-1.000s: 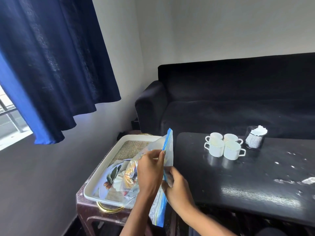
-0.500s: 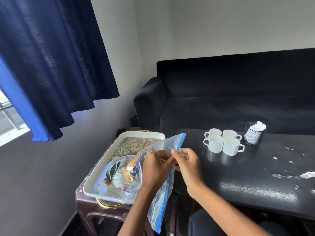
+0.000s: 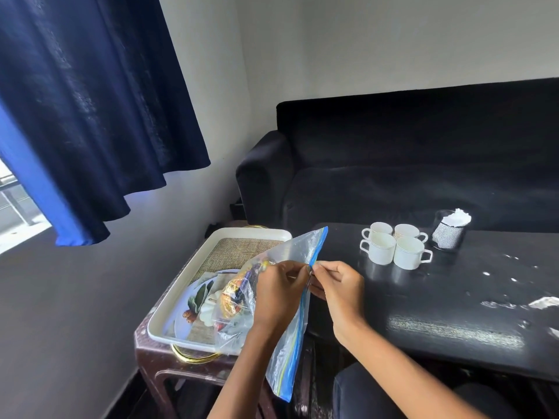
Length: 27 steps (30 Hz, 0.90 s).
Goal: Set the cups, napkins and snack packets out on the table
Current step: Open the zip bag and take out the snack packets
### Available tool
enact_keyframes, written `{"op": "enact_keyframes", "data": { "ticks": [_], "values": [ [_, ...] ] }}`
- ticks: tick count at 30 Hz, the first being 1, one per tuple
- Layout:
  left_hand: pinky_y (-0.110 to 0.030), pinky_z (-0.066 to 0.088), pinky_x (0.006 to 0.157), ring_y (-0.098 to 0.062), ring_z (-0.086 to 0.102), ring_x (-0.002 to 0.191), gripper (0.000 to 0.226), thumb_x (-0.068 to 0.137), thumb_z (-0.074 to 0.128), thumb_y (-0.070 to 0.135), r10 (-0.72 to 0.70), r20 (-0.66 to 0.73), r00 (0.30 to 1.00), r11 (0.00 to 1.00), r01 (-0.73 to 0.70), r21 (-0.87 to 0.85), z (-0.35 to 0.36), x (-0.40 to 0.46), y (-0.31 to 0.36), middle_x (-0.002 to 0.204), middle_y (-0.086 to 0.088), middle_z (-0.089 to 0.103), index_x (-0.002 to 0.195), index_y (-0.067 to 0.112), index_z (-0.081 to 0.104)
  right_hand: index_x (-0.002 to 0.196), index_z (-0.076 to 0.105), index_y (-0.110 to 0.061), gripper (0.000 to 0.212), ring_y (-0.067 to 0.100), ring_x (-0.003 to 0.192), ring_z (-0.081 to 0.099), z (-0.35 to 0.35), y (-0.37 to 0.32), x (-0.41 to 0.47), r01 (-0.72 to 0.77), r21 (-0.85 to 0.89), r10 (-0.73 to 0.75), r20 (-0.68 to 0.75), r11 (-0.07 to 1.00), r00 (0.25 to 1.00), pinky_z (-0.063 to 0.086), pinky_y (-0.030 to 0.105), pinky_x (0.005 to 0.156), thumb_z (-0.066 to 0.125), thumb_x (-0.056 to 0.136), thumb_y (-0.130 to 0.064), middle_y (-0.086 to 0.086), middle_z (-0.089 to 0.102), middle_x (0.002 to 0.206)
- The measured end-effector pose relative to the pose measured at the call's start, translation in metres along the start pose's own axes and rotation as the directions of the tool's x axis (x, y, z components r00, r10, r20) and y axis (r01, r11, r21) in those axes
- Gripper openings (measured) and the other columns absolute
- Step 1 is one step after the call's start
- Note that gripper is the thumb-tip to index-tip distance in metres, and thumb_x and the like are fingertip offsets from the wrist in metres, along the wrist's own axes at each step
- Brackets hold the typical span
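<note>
— So which step was she on at that point?

— Opening the snack bag, I'd judge. Both hands met at the blue zip strip of a clear plastic bag [image 3: 298,252]. The left hand [image 3: 279,296] had its fingers curled and pinched one side of the strip; the right hand [image 3: 340,287] pinched the other side, fingertips almost touching the left's.

— And where were the snacks?

— Inside the bag, as bright packets [image 3: 234,297], bunched low on its left side. The bag hung over the near corner of a white tray [image 3: 181,285], which sat on a small side stand [image 3: 151,355] left of the black table [image 3: 453,313].

— Was anything out on the table by then?

— Four white cups [image 3: 394,249] stood clustered, touching one another, toward the far side. Just beside them on the right was a dark holder with napkins [image 3: 450,232] sticking up from it. No packets lay on the table.

— What did the next move call for?

— Probably pulling the two sides of the strip apart along its length, then reaching in for the packets. I couldn't tell whether the seal had parted anywhere; the hands covered that spot. The thin plastic would likely sag, so one hand would need to keep the mouth up.
</note>
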State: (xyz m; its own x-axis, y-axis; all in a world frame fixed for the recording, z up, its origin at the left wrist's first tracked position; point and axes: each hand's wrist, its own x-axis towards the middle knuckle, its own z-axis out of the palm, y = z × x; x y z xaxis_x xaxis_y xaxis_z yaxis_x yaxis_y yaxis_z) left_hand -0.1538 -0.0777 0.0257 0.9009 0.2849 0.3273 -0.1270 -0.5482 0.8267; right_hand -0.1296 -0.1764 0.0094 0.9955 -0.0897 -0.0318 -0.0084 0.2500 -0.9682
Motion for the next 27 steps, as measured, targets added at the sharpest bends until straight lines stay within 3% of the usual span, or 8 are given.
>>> {"op": "enact_keyframes", "data": {
  "ticks": [9,16,20,24,27],
  "values": [
    [-0.008,0.047,0.059,0.003,0.067,0.065,0.011,0.085,0.065,0.015,-0.006,0.095,0.995,1.000,0.006,-0.009,-0.002,0.000,0.000,0.069,0.015,0.071,0.087,0.018,0.076,0.080,0.070,-0.015,0.004,0.017,0.071,0.072,-0.003,-0.004,-0.001,-0.014,0.007,0.014,0.013,1.000,1.000,0.056,0.023,0.061,0.069,0.083,-0.012,0.004,0.074,0.073],
    [-0.032,0.056,0.065,-0.009,0.065,0.065,0.006,0.078,0.064,0.026,-0.022,0.122,0.992,0.982,-0.001,0.188,-0.003,-0.003,0.003,0.070,0.007,0.069,0.077,0.023,0.069,0.074,0.064,-0.014,0.016,0.016,0.067,0.068,-0.001,-0.021,0.011,0.004,0.098,0.006,-0.103,0.995,0.995,0.054,0.019,0.053,0.060,0.087,-0.004,0.005,0.070,0.074],
    [-0.030,0.055,0.064,-0.005,0.064,0.066,0.009,0.081,0.065,0.036,0.003,0.044,0.999,0.982,-0.011,0.189,0.001,-0.005,0.010,0.075,0.010,0.068,0.083,0.028,0.067,0.069,0.064,-0.013,0.021,0.013,0.063,0.065,-0.004,-0.027,0.013,0.012,0.048,-0.008,-0.080,0.999,0.997,0.054,0.018,0.053,0.059,0.082,0.003,0.004,0.067,0.068],
    [-0.027,0.053,0.067,-0.002,0.065,0.074,0.020,0.088,0.061,0.039,0.011,-0.052,0.999,0.986,-0.002,0.167,0.005,-0.006,0.020,0.094,0.012,0.071,0.104,0.031,0.068,0.069,0.067,-0.011,0.019,0.015,0.064,0.065,-0.004,-0.024,0.009,0.027,-0.008,-0.027,-0.010,1.000,1.000,0.059,0.027,0.066,0.062,0.081,0.002,0.005,0.069,0.067],
    [-0.026,0.053,0.064,-0.003,0.067,0.075,0.016,0.089,0.060,0.038,0.022,-0.106,0.994,0.982,-0.001,0.191,0.006,-0.007,0.023,0.092,0.010,0.074,0.097,0.030,0.072,0.068,0.069,-0.015,0.019,0.014,0.064,0.068,-0.004,-0.023,0.007,0.061,-0.045,-0.060,0.029,0.997,0.998,0.059,0.027,0.068,0.064,0.082,-0.002,0.005,0.072,0.067]
  ]
}}
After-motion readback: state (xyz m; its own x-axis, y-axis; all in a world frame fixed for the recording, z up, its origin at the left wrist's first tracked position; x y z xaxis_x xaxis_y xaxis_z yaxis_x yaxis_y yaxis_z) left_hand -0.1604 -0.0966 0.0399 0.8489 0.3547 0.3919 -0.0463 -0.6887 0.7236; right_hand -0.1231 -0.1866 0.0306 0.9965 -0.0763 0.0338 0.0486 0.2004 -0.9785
